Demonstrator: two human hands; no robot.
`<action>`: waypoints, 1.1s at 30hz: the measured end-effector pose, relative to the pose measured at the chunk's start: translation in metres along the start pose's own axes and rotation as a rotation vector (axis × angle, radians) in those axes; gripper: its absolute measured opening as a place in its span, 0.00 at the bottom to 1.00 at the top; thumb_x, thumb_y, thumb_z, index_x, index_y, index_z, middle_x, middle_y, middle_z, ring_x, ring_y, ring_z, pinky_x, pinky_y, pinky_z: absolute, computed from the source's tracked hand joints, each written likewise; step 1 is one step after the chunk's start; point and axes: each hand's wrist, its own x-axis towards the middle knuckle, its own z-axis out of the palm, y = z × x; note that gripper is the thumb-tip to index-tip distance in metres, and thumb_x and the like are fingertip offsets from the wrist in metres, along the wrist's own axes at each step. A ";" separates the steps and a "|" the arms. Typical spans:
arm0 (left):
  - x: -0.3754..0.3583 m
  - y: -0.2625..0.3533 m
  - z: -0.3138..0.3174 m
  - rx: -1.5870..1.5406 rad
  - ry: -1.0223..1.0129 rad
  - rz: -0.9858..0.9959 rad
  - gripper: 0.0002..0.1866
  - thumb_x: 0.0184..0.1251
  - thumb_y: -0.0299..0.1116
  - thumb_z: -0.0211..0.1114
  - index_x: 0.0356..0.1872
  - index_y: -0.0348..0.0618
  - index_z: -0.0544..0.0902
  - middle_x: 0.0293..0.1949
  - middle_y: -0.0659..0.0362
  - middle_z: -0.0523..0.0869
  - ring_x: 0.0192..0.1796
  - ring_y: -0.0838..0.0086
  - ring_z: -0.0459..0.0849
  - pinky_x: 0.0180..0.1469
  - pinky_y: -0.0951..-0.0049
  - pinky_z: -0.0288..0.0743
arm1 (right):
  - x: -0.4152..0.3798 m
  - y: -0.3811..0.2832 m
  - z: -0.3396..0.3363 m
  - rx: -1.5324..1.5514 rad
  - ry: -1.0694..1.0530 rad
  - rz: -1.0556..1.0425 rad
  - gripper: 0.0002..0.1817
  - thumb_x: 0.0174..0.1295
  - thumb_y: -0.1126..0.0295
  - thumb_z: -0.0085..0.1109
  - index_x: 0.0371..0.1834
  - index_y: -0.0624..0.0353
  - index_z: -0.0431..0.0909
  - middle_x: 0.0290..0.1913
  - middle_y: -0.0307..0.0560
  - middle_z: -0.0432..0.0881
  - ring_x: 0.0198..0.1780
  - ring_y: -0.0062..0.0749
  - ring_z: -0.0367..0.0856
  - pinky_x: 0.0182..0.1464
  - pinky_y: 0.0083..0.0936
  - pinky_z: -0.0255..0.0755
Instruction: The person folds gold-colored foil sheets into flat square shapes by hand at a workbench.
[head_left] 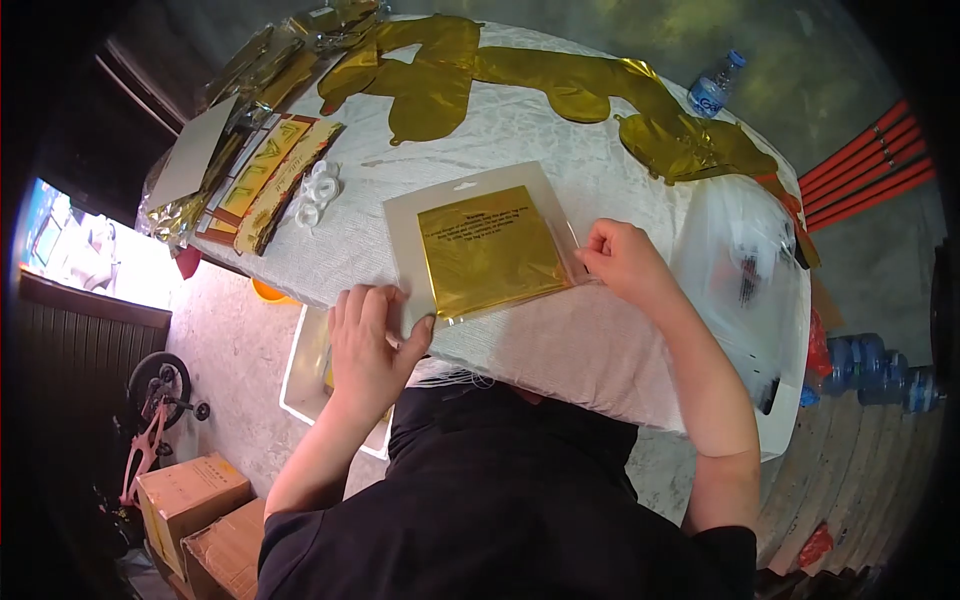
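A flat clear plastic bag with a pale card edge (405,240) lies on the table before me. Inside it is a folded gold foil piece (490,250) with small dark print across its upper part. My left hand (372,335) rests at the bag's lower left corner, thumb and fingers apart. At the bag's right edge, my right hand (622,258) has its fingers pinched together on the clear plastic edge. Behind the bag, unfolded gold foil shapes (430,90) stretch along the far side of the table.
Printed packets (265,180) and white ribbon rolls (318,190) are at the left, a water bottle (715,85) at the back right, and clear plastic bags (735,270) at the right. Cardboard boxes (195,490) and a small bicycle (150,430) stand on the floor.
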 end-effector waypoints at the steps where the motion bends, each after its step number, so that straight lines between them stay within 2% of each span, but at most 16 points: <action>1: -0.003 -0.002 -0.003 0.052 -0.077 -0.018 0.15 0.51 0.35 0.69 0.35 0.42 0.73 0.29 0.58 0.76 0.37 0.60 0.75 0.45 0.62 0.66 | -0.003 -0.005 0.000 -0.072 0.052 -0.019 0.11 0.57 0.69 0.62 0.25 0.62 0.71 0.18 0.40 0.74 0.20 0.23 0.72 0.24 0.26 0.66; 2: -0.005 -0.003 -0.005 0.105 -0.154 -0.038 0.16 0.52 0.36 0.69 0.35 0.42 0.73 0.28 0.58 0.76 0.36 0.61 0.75 0.45 0.62 0.66 | -0.006 -0.008 0.002 -0.143 0.103 -0.037 0.10 0.58 0.70 0.61 0.26 0.61 0.71 0.18 0.43 0.75 0.20 0.28 0.74 0.25 0.29 0.68; 4: -0.008 0.000 -0.009 0.161 -0.113 0.023 0.16 0.54 0.38 0.69 0.36 0.42 0.73 0.24 0.59 0.76 0.31 0.63 0.77 0.39 0.64 0.69 | -0.010 -0.007 0.011 -0.217 0.167 -0.100 0.09 0.58 0.70 0.60 0.27 0.61 0.71 0.20 0.45 0.76 0.21 0.35 0.76 0.26 0.32 0.69; 6: -0.011 0.007 -0.014 -0.008 -0.236 -0.293 0.17 0.56 0.39 0.69 0.37 0.40 0.71 0.18 0.60 0.76 0.23 0.65 0.78 0.30 0.67 0.71 | -0.012 -0.006 0.016 -0.290 0.240 -0.161 0.08 0.58 0.70 0.59 0.28 0.60 0.71 0.21 0.48 0.77 0.23 0.41 0.78 0.28 0.35 0.70; 8: -0.017 -0.001 -0.010 -0.084 -0.197 -0.272 0.18 0.59 0.37 0.69 0.41 0.40 0.71 0.17 0.60 0.78 0.20 0.70 0.79 0.24 0.72 0.69 | -0.013 -0.006 0.019 -0.326 0.280 -0.221 0.07 0.58 0.70 0.58 0.29 0.60 0.71 0.23 0.48 0.79 0.27 0.47 0.79 0.30 0.37 0.71; 10: -0.019 -0.004 -0.010 -0.400 -0.231 -0.450 0.18 0.60 0.34 0.68 0.47 0.40 0.71 0.19 0.60 0.81 0.21 0.75 0.79 0.25 0.74 0.70 | -0.012 -0.001 0.023 -0.303 0.315 -0.269 0.07 0.58 0.70 0.59 0.30 0.60 0.71 0.23 0.48 0.79 0.27 0.46 0.79 0.31 0.36 0.72; 12: -0.021 -0.009 -0.009 -0.482 -0.235 -0.474 0.18 0.61 0.31 0.66 0.51 0.40 0.72 0.20 0.61 0.82 0.21 0.80 0.78 0.25 0.78 0.69 | -0.011 0.000 0.022 -0.284 0.351 -0.323 0.07 0.57 0.70 0.59 0.31 0.60 0.72 0.23 0.48 0.79 0.27 0.45 0.80 0.31 0.35 0.72; 14: -0.018 -0.004 -0.011 -0.601 -0.326 -0.556 0.15 0.66 0.26 0.61 0.52 0.39 0.72 0.24 0.61 0.81 0.24 0.85 0.76 0.27 0.84 0.69 | -0.012 -0.001 0.018 -0.112 0.242 -0.243 0.07 0.55 0.71 0.60 0.33 0.60 0.73 0.21 0.45 0.78 0.25 0.37 0.79 0.30 0.32 0.71; 17: -0.011 -0.004 -0.013 -0.499 -0.388 -0.464 0.12 0.66 0.25 0.59 0.50 0.38 0.74 0.23 0.61 0.81 0.23 0.85 0.76 0.25 0.84 0.70 | -0.011 0.001 0.010 0.044 0.109 -0.146 0.08 0.53 0.72 0.61 0.34 0.61 0.75 0.19 0.40 0.75 0.23 0.26 0.75 0.29 0.27 0.68; 20: 0.002 -0.003 -0.020 -0.383 -0.461 -0.396 0.11 0.65 0.25 0.59 0.47 0.37 0.76 0.22 0.61 0.82 0.22 0.84 0.77 0.24 0.83 0.70 | -0.008 0.003 0.010 0.063 0.112 -0.157 0.08 0.52 0.73 0.61 0.33 0.62 0.75 0.18 0.37 0.72 0.22 0.21 0.71 0.28 0.24 0.66; 24: 0.033 -0.008 -0.018 -0.309 -0.474 -0.344 0.12 0.61 0.30 0.64 0.44 0.37 0.77 0.20 0.59 0.82 0.21 0.83 0.78 0.24 0.81 0.72 | -0.008 0.005 0.011 0.051 0.129 -0.176 0.08 0.51 0.72 0.62 0.31 0.62 0.74 0.17 0.37 0.72 0.21 0.22 0.71 0.27 0.24 0.65; 26: 0.054 -0.008 -0.015 -0.286 -0.407 -0.378 0.15 0.62 0.33 0.65 0.46 0.36 0.76 0.21 0.59 0.82 0.22 0.82 0.78 0.25 0.80 0.72 | -0.007 0.002 0.008 -0.020 0.062 -0.054 0.11 0.50 0.67 0.62 0.34 0.59 0.76 0.30 0.47 0.83 0.35 0.38 0.83 0.38 0.32 0.75; 27: 0.061 -0.011 -0.012 -0.288 -0.403 -0.375 0.15 0.62 0.33 0.65 0.46 0.36 0.76 0.21 0.59 0.82 0.22 0.82 0.78 0.25 0.80 0.72 | -0.007 0.002 0.006 -0.023 0.066 -0.057 0.11 0.50 0.67 0.62 0.34 0.59 0.76 0.30 0.47 0.83 0.35 0.38 0.83 0.38 0.32 0.75; 30: 0.079 -0.029 0.006 -0.497 -0.366 -0.485 0.17 0.63 0.34 0.65 0.49 0.37 0.74 0.26 0.59 0.83 0.22 0.80 0.78 0.25 0.81 0.72 | -0.006 0.006 0.005 -0.002 0.056 -0.044 0.11 0.50 0.67 0.62 0.34 0.59 0.76 0.30 0.47 0.82 0.34 0.38 0.83 0.38 0.32 0.75; 32: 0.090 -0.040 0.012 -0.941 -0.499 -0.687 0.17 0.64 0.33 0.65 0.51 0.38 0.74 0.32 0.59 0.83 0.23 0.79 0.79 0.25 0.82 0.72 | -0.004 0.009 0.006 0.011 0.045 -0.059 0.11 0.49 0.66 0.62 0.34 0.58 0.76 0.30 0.47 0.82 0.34 0.38 0.82 0.38 0.33 0.75; 33: 0.097 -0.044 0.013 -0.930 -0.633 -0.718 0.15 0.64 0.29 0.64 0.50 0.38 0.75 0.39 0.58 0.84 0.27 0.79 0.81 0.26 0.83 0.74 | -0.003 0.010 0.006 0.012 0.050 -0.057 0.11 0.49 0.66 0.62 0.34 0.58 0.76 0.30 0.47 0.82 0.34 0.38 0.82 0.38 0.33 0.75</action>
